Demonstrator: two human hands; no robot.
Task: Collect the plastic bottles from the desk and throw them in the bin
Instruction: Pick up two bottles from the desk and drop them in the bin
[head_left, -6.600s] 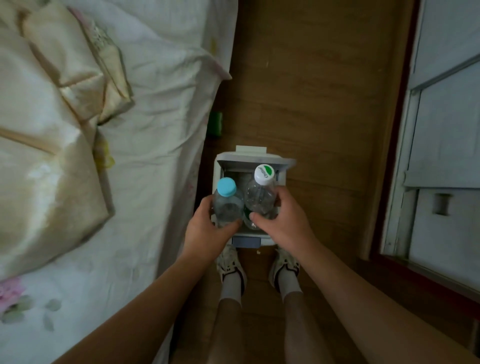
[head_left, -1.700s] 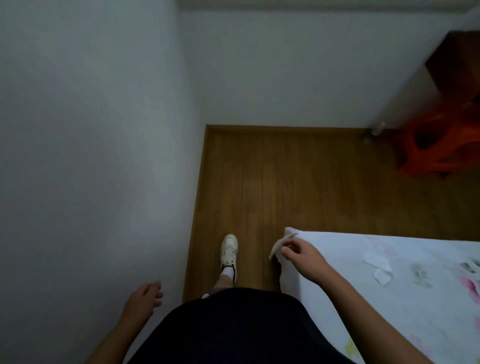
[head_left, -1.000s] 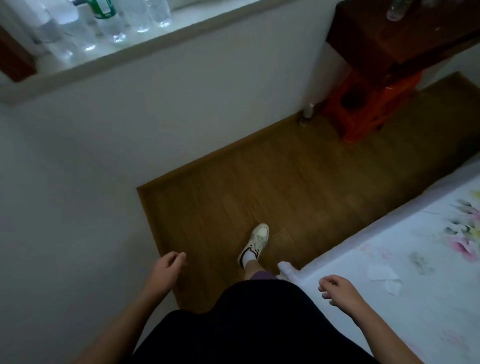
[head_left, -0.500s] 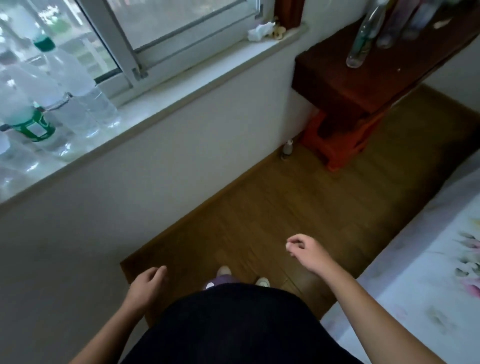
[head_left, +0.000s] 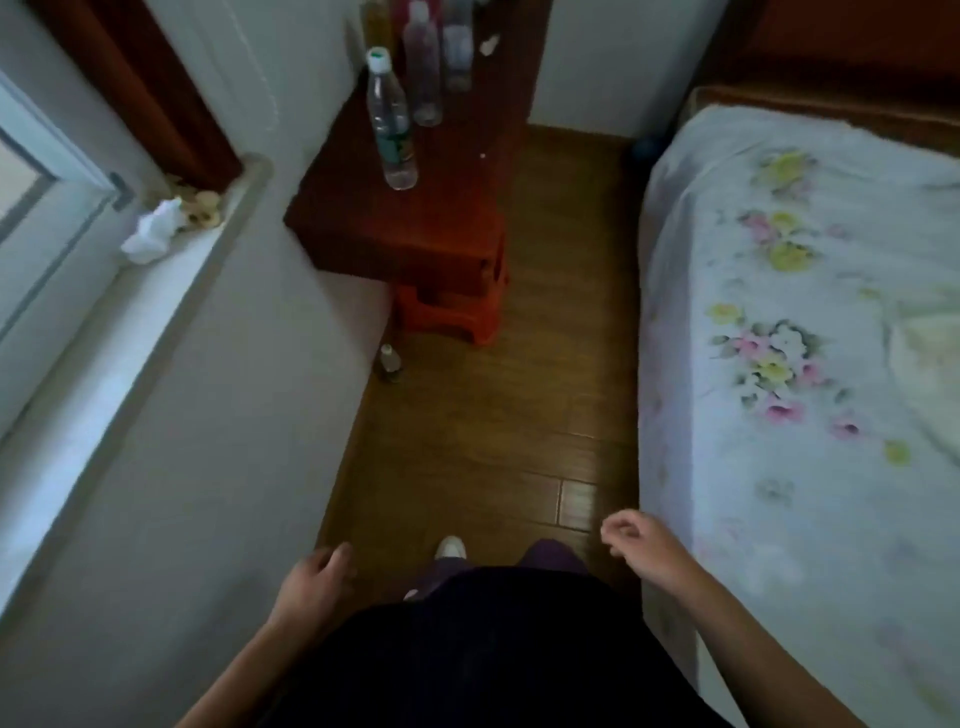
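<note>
Several clear plastic bottles stand on the dark red desk (head_left: 415, 228) ahead at the top centre. The nearest bottle (head_left: 390, 122) has a white and green cap and a green label. Two more clear bottles (head_left: 423, 73) stand behind it, near the wall. My left hand (head_left: 314, 584) hangs low at the bottom centre, fingers loosely curled, holding nothing. My right hand (head_left: 636, 540) is at the bottom right beside the bed, fingers loosely bent, also holding nothing. Both hands are far from the desk. The bin is out of view.
A bed with a floral sheet (head_left: 800, 338) fills the right side. A white wall and windowsill (head_left: 104, 312) run along the left, with crumpled tissue (head_left: 150, 234) on the sill. An orange stool (head_left: 452, 306) sits under the desk. A small bottle (head_left: 389, 361) stands on the wooden floor.
The view has swung round from the window to face the desk down the aisle. Both hands have stayed low and held nothing. The two bottles held 6.6 s ago are gone from my hands.
</note>
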